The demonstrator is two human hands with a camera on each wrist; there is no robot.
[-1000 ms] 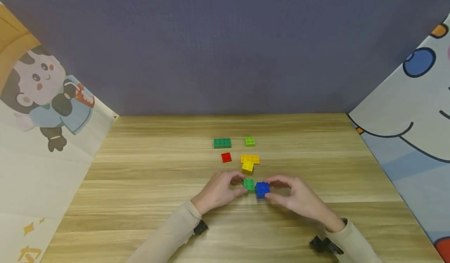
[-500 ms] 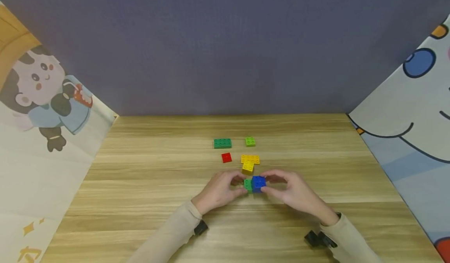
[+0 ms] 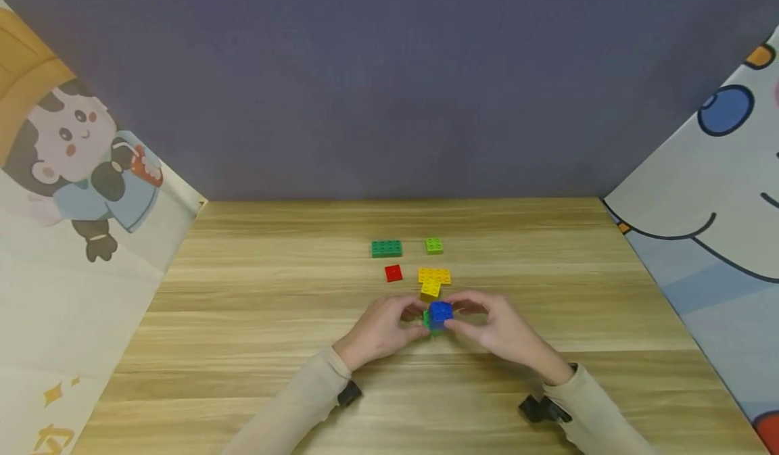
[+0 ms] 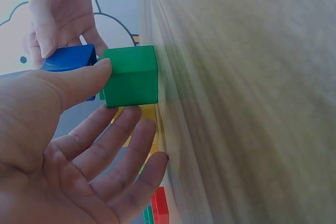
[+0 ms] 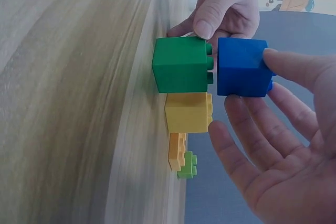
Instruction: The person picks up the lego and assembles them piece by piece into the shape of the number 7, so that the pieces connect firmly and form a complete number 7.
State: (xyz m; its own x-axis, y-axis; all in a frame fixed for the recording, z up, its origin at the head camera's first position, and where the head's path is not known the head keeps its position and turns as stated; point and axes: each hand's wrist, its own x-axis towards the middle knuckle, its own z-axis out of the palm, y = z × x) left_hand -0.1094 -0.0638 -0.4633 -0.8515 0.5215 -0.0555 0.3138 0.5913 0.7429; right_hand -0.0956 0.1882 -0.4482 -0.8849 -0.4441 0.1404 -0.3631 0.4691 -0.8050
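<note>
Fingers (image 5: 249,129) flanking blue brick (image 5: 241,67), green brick (image 5: 181,66) below

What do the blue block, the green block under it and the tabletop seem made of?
Blue block and green block: likely plastic, satin, given smooth, evenly colored faces and studs. Tabletop: wood or printed laminate, low sheen, by its streaky grain.

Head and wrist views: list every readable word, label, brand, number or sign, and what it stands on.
None can be read for certain.
Gold character-like mark on the white printed panel: at the head view's bottom edge, too unclear to read.
Green plastic block, blue plastic block: no lettering on visible side faces; any stud marks too small to read.
</note>
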